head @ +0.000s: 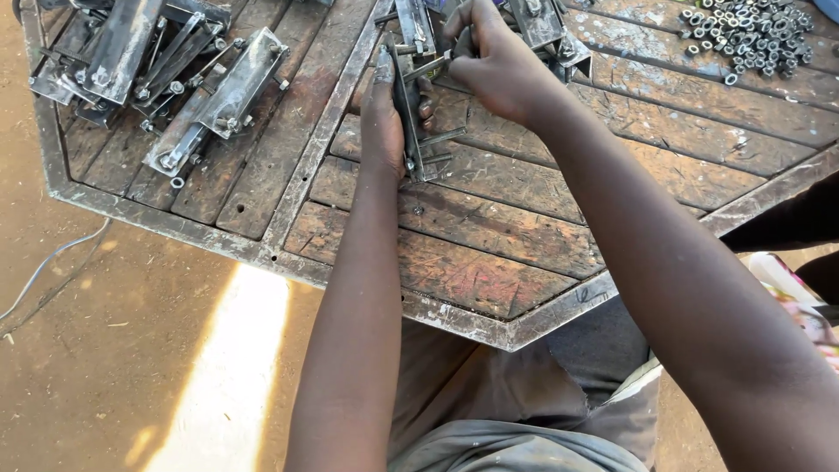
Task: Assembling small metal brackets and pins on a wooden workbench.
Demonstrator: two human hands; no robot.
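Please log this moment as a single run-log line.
left hand: holds metal bracket upright | right hand: fingers at bracket's top bolt | table: nut pile, finished brackets

An outdoor metalworking workshop, plainly. Rough desk (489,236) of scored wooden planks in a welded steel frame, angled at the near corners, standing on bare packed earth (114,367) with a strip of sunlight across it. Heaped at the far left corner, steel bracket assemblies (166,70) of flat plate, bolted through. At the far right edge, a loose pile of nuts (752,35). More bolted steel parts (537,22) along the far edge. A pale cable (52,258) trailing over the ground beside the left edge.
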